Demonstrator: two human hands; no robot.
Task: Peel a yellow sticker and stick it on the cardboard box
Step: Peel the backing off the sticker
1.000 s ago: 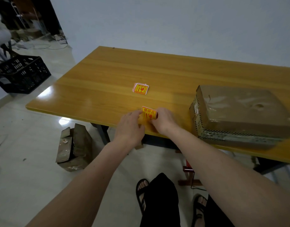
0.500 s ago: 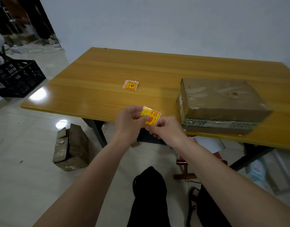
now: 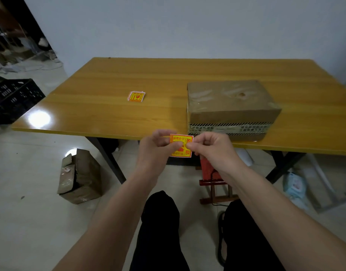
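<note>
Pinching the yellow sticker (image 3: 181, 145) by opposite edges, both hands hover off the table (image 3: 109, 90) edge.

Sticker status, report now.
Both hands, left hand and right hand, pinch the yellow sticker off the table. Cardboard box bare. Path clear.

Pretty dim, flat indoor light; one bright glare spot on the surface (image 3: 39, 119) at left, wide-angle bending at edges.

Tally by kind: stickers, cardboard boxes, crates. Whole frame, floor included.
Yellow sticker in the hands: 1
Sticker stack on the table: 1, sheet count unclear
Cardboard boxes: 2, table box and floor box
Black crate: 1
Total: 5
</note>
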